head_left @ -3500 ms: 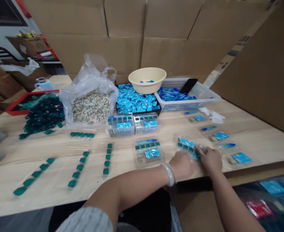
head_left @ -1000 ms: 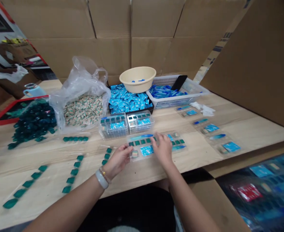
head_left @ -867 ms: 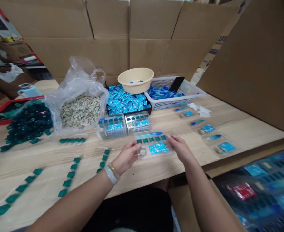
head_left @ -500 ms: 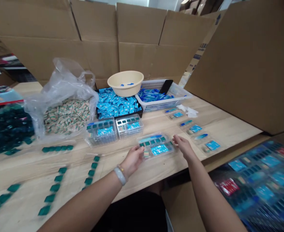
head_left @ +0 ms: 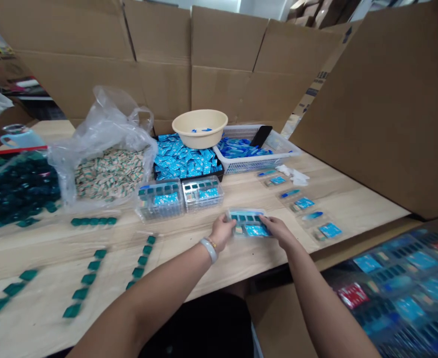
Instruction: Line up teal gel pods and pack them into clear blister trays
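Observation:
A clear plastic tray (head_left: 245, 229) is gripped by its two ends, low over the table. In it show a row of dark green squares, a blue printed packet and a small beige piece. My left hand (head_left: 223, 232) pinches the left end, fingers closed. At the other end my right hand (head_left: 278, 230) has its fingers closed on the edge, thumb over the top. Beyond the hands stand two stacks of similar filled trays, a left stack (head_left: 160, 200) and a right stack (head_left: 203, 194). Three open trays, the nearest one (head_left: 327, 231), lie to the right.
Behind are a bag of beige-and-green pieces (head_left: 109, 174), a black bin of blue packets (head_left: 185, 161), a cream basin (head_left: 200, 130) and a white basket (head_left: 241, 165) with blue pens. Green squares (head_left: 88, 279) lie in rows at left. Filled trays (head_left: 397, 283) sit lower right.
My right hand has closed onto the tray's right end, where it was just beside it. The tray now looks more tilted. The camera view has shifted slightly.

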Tool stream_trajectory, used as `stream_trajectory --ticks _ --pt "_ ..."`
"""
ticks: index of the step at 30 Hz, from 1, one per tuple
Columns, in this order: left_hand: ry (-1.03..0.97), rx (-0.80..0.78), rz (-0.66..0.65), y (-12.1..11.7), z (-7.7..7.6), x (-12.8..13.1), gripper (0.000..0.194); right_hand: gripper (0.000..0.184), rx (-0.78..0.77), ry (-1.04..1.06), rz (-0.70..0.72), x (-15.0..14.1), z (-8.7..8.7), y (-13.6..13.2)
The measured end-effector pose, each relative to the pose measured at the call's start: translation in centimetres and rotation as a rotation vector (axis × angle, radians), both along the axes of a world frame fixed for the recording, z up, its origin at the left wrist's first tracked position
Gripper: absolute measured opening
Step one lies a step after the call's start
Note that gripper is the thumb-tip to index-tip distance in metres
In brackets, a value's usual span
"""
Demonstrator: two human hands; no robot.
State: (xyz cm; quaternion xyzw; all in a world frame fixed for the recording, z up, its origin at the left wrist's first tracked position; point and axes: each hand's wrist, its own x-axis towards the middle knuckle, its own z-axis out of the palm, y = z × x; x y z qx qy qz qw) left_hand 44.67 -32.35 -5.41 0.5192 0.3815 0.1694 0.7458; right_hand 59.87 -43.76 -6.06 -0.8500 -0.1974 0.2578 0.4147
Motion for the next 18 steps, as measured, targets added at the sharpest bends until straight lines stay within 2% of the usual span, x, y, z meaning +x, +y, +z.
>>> stream_trajectory --ticks 3,5,7,9,11,12,14,16,18 --pt "0.005 -0.034 -0.002 -0.3 0.2 -0.9 0.042 0.036 0.195 0.204 -0.01 -1.3 0.9 -0.7" --pt "0.007 0.039 -0.068 -0.1 0.7 -1.8 0.047 0.034 0.308 0.362 -0.045 -2.0 1.2 -1.5" --pt "0.014 0.312 -0.225 1.2 1.8 -2.7 0.04 0.033 0.343 0.463 -0.086 -2.4 1.2 -2.4" --pt "0.084 0.771 -0.362 3.5 3.5 -3.3 0.032 0.029 0.375 0.54 -0.107 -2.8 0.8 -3.3" --pt "0.263 1.242 -0.388 6.5 5.3 -3.3 0.031 0.026 0.43 0.618 -0.096 -3.0 0.2 -4.1" --pt "0.38 1.413 -0.429 7.9 6.0 -3.2 0.034 0.026 0.456 0.653 -0.089 -3.1 0.0 -4.3" --pt "0.582 1.592 -0.554 10.2 7.0 -2.5 0.041 0.025 0.492 0.695 -0.086 -3.4 -0.5 -4.6" --pt "0.682 1.622 -0.649 11.6 7.2 -1.8 0.042 0.024 0.507 0.699 -0.089 -3.4 -0.8 -4.7" --pt "0.7 1.613 -0.68 12.2 7.0 -1.2 0.04 0.023 0.512 0.691 -0.097 -3.4 -1.1 -4.7"
